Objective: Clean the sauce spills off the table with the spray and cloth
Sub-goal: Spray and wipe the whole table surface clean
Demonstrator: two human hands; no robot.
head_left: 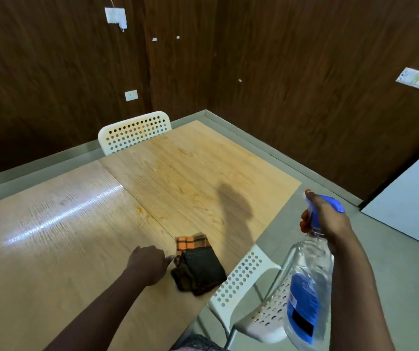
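Cloth (198, 264) touches left grip (150, 262); right grip (327, 219) clasps spray bottle (309, 287).

Glossy wood-grain table (64, 249), clear plastic bottle (312, 269)

White perforated chair (134, 132) tucked behind far bench edge. Second white perforated chair (247, 282) just right of near bench edge. Dark wood-panel wall (304, 72) behind far chair; wall switch plate (131, 95) above it, paper sheet (414, 77) far right.
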